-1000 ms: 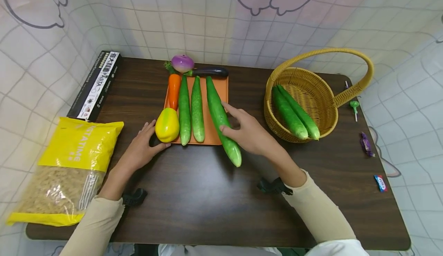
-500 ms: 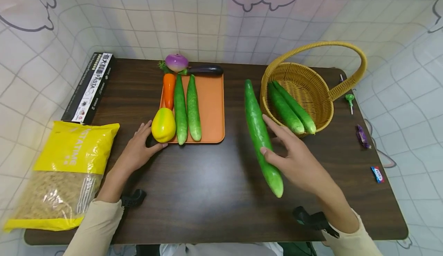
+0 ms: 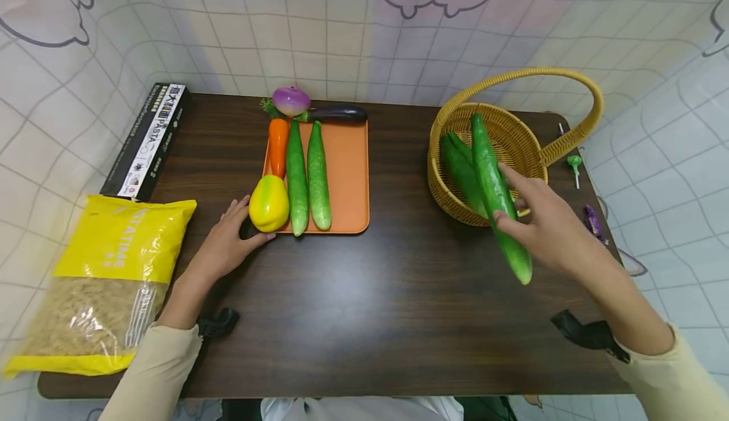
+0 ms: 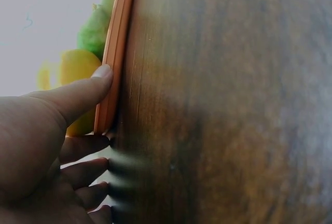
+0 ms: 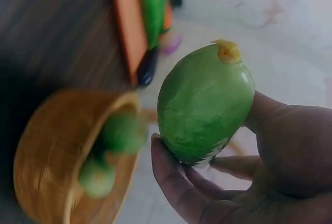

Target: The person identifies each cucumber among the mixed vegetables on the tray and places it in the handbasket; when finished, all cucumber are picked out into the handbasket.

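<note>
My right hand [image 3: 543, 221] grips a long green cucumber [image 3: 494, 183] between thumb and fingers, tilted over the front of the wicker basket [image 3: 447, 202]. In the right wrist view the cucumber [image 5: 205, 105] is seen end-on, a yellow tip facing the camera. Two more cucumbers lie in the basket, partly hidden by the held one. At the front left corner of the orange tray [image 3: 348, 183] rests my left hand [image 3: 224, 244], beside a yellow pepper-like vegetable [image 3: 269, 203]. Its thumb touches the tray's rim [image 4: 115, 53], and its other fingertips are on the table.
On the tray lie two cucumbers [image 3: 307, 177], a carrot [image 3: 278, 145], an eggplant [image 3: 338, 114] and a purple onion [image 3: 291, 100]. A pasta bag [image 3: 111, 282] and a black pasta box [image 3: 149, 142] stand left. Candies, including a green lollipop [image 3: 574, 163], lie along the right edge.
My right hand has lifted the cucumber off the tray and carried it rightward across the table to above the basket. The left hand has stayed at the tray's corner.
</note>
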A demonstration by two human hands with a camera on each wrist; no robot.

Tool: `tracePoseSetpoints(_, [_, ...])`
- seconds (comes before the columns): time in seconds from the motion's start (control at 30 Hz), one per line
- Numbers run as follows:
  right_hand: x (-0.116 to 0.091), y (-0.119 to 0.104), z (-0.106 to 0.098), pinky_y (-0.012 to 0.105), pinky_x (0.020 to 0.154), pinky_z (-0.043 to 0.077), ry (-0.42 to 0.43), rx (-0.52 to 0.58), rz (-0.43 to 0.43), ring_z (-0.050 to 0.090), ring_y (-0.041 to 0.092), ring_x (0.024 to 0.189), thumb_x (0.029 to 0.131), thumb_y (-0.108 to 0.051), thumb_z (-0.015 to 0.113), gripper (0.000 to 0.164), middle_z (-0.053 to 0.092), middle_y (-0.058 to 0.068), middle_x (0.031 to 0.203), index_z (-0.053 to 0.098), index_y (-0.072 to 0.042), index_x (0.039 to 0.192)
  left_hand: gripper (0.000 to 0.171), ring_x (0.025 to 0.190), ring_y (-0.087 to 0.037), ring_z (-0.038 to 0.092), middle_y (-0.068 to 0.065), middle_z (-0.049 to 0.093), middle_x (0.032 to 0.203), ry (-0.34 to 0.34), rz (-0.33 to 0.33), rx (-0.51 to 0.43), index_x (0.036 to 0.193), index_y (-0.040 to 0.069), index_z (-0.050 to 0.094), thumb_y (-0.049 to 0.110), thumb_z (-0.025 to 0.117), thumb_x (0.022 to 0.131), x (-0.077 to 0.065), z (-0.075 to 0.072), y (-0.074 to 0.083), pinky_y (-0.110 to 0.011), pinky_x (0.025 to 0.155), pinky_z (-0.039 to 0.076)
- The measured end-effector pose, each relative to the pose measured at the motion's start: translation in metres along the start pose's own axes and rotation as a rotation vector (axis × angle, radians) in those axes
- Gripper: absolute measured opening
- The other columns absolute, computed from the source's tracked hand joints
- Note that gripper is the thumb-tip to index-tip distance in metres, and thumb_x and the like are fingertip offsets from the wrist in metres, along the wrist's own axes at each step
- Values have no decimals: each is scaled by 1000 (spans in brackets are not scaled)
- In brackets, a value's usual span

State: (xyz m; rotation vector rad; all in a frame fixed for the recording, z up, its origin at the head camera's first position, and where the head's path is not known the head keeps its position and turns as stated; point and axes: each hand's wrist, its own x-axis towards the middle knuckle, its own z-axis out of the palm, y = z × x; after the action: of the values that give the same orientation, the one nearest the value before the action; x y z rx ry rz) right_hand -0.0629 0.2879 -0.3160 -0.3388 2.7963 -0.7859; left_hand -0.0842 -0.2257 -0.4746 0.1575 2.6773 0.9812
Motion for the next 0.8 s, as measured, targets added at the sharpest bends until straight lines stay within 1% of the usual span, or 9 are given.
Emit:
tracePoseSetpoints(0.13, [26,21,-22,48,71,46,-66,-111,19,52,34,95,101,-26,57,76,45,25,124,13,-12,162,88,150,-37,2,-21,15,163,1,4,3,157,1,25,46,68,95,1,1,0,-60,117,6])
tracePoseSetpoints(0.2, [40,29,-32,47,70,42,-112,-169,19,49,34,93,101,-24,57,76,47,28,122,13,-6,161,88,150,-37,3,-21,15,163,1,3,8,157,1,25,46,68,94,1,1,-1,-59,118,6])
tracePoseSetpoints(0.33, [67,42,-46,47,69,46,-226,-258,-5,53,34,89,100,-19,60,75,50,34,119,17,5,157,89,151,-36,3,-20,15,164,0,-5,11,158,2,25,46,68,94,1,0,-4,-59,118,6])
tracePoseSetpoints(0.43, [86,48,-51,46,69,48,-307,-321,-19,57,32,84,99,-17,62,73,55,31,109,21,10,154,89,151,-36,2,-20,15,164,-2,-5,10,158,2,24,46,68,94,1,0,-5,-58,118,6])
tracePoseSetpoints(0.57, [108,53,-54,49,77,50,-388,-379,-12,60,36,93,98,-18,64,73,59,30,111,24,12,152,90,151,-36,3,-21,16,163,2,5,12,158,2,23,45,68,94,2,2,-6,-59,118,6])
tracePoseSetpoints(0.6, [113,55,-54,52,80,50,-406,-387,-5,59,39,100,99,-19,64,73,56,32,119,24,12,152,90,151,-36,3,-21,17,163,3,5,14,158,2,22,45,68,94,2,2,-6,-59,118,6])
tracePoseSetpoints(0.7, [125,56,-52,57,86,48,-460,-392,15,54,48,113,99,-21,64,73,50,37,129,24,11,152,90,151,-36,3,-21,17,163,4,4,16,158,1,22,44,69,94,2,2,-6,-59,118,7])
tracePoseSetpoints(0.77, [131,57,-50,59,89,47,-488,-398,24,51,52,118,100,-20,63,72,46,39,135,25,10,152,89,151,-35,3,-20,17,163,5,-1,17,158,2,22,43,69,94,2,1,-5,-59,118,7])
tracePoseSetpoints(0.8, [134,57,-49,58,88,48,-499,-399,24,54,51,115,100,-20,62,70,43,40,138,25,9,153,90,151,-35,2,-20,17,163,4,-4,16,158,2,22,43,69,94,1,1,-5,-59,118,7])
